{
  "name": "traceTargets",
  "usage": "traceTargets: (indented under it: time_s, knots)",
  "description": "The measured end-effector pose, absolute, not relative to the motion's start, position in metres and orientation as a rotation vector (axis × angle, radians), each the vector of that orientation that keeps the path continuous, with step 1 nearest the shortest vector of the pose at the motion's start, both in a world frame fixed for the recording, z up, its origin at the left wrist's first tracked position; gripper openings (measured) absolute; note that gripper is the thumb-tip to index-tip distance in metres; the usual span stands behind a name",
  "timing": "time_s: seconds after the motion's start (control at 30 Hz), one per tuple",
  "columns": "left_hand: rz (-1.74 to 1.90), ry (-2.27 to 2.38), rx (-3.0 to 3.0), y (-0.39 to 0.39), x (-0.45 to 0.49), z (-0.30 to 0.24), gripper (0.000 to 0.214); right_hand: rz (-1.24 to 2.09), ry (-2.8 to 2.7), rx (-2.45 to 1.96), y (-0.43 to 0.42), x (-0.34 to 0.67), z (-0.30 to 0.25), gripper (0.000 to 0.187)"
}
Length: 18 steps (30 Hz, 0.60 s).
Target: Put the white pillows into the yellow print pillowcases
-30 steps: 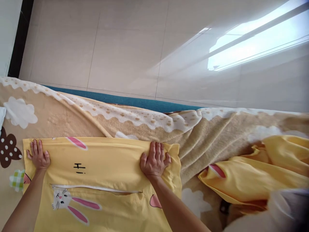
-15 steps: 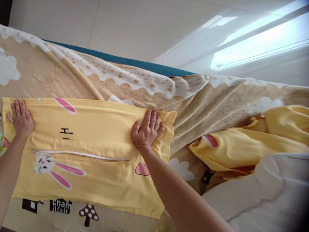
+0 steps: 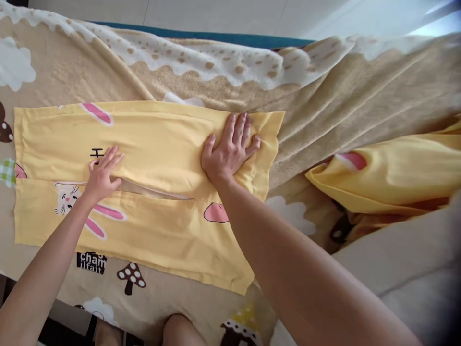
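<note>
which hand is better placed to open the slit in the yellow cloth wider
Probably the left: the left hand lies across the slit, while the right hand is spread on the yellow cloth, off to the slit's right.

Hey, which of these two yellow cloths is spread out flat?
The yellow cloth with the rabbit face, under the person's right hand. It is spread out flat; the other yellow cloth, at the picture's right edge, lies bunched in folds.
</note>
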<state>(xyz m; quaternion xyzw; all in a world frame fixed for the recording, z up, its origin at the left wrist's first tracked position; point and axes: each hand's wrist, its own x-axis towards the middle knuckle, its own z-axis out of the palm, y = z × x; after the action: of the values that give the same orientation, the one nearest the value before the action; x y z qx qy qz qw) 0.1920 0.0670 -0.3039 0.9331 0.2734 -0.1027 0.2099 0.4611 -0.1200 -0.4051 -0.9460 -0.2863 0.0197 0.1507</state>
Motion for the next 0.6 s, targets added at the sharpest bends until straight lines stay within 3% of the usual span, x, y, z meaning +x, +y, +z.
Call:
traceTargets:
  time_s: [0.3, 0.47, 0.6]
  knots:
    - [-0.018, 1.079, 2.274, 0.093, 0.230, -0.314, 0.038, 0.084, -0.825, -2.589, -0.121, 0.464, -0.407, 0.063]
    - [-0.026, 1.069, 2.258, 0.096, 0.229, -0.320, 0.038, 0.278, -0.685, -2.609, -0.112, 0.464, -0.371, 0.058]
    - [-0.054, 1.267, 2.314, 0.089, 0.243, -0.320, 0.029, 0.390, -0.735, -2.290, -0.109, 0.387, -0.329, 0.042]
